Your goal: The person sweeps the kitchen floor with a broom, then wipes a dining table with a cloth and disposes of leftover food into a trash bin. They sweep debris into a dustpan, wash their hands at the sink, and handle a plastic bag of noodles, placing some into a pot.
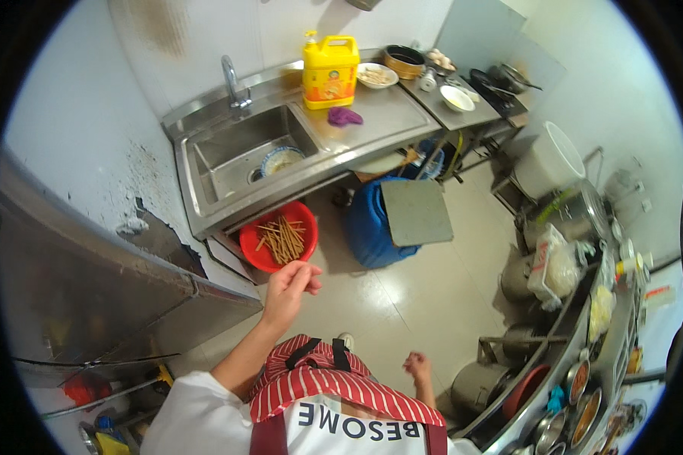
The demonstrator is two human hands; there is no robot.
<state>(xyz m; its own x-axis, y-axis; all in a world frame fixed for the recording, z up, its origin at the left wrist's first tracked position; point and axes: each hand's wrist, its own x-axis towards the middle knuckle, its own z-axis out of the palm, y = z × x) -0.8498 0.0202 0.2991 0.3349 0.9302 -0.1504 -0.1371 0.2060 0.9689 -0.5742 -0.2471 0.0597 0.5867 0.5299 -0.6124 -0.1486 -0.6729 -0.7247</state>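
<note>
My left hand (pixel 292 289) is raised in front of the apron, its fingers curled in and nothing visible in them. Just beyond it in the picture, a red plastic basin (pixel 250 248) on the floor holds many thin brown sticks (pixel 284 239). Lower and to the right hangs my right hand (pixel 418 365), empty, with its fingers loosely apart, beside the striped red apron (pixel 341 392). Ahead is a stainless steel sink (pixel 205 196) with a blue-and-white bowl (pixel 282 160) lying in it.
A blue plastic barrel (pixel 367 227) with a flat board (pixel 418 211) on top stands under the counter's edge. On the counter are a yellow detergent jug (pixel 330 74) and a purple cloth (pixel 344 116). Metal pots (pixel 478 387) and a shelf line the right; a steel cabinet (pixel 119 284) stands left.
</note>
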